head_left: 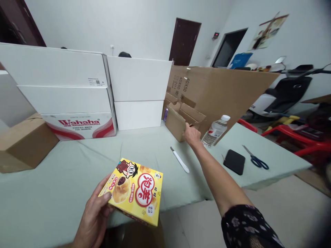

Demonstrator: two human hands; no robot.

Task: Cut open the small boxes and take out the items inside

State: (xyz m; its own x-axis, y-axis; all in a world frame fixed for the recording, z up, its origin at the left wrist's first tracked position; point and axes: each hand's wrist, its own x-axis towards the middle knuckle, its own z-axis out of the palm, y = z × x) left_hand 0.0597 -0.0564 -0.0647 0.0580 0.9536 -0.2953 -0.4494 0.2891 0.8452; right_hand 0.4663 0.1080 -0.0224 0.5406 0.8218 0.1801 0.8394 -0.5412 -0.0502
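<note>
My left hand (94, 210) grips a yellow snack box (134, 191) by its left side, with the thumb on its printed top. The box is tilted over the near table edge and shows a cartoon face and cream puffs. My right hand (192, 134) reaches forward and is closed on the near corner of an open brown cardboard box (176, 124) on the table. Its inside is mostly hidden from me. A white-handled knife (180, 160) lies on the cloth, left of my right forearm. Just right of the hand, a clear water bottle (215, 131) stands with a white cap.
White Wahaha cartons (80, 125) and plain white boxes (139, 86) line the back. A tall brown cardboard sheet (219, 89) stands at back right. Dark-handled scissors (258, 162) and a flat black object (234, 162) lie at right. A brown carton (28, 144) sits at left.
</note>
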